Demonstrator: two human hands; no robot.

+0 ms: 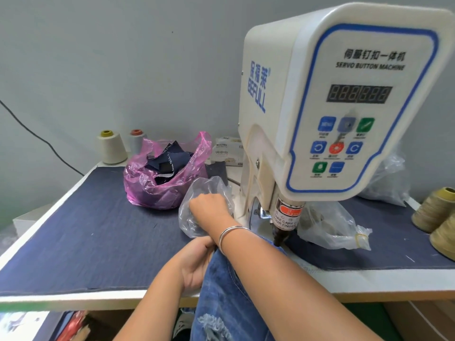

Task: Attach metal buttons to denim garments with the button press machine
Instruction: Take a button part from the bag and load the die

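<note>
— On the table, what do the hands do?
— From the head view: the right hand [208, 205] reaches into a clear plastic bag [197, 217] beside the button press machine [332, 107], its fingers hidden — grip unclear. The left hand [197, 262] grips the denim garment [221, 291] at the table's [73, 300] front edge.

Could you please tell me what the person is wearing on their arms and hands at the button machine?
Both forearms are bare, with no sleeves in view and no gloves. The right wrist carries thin silver bangles, just behind the right hand. The left hand and its wrist show no jewellery.
</note>
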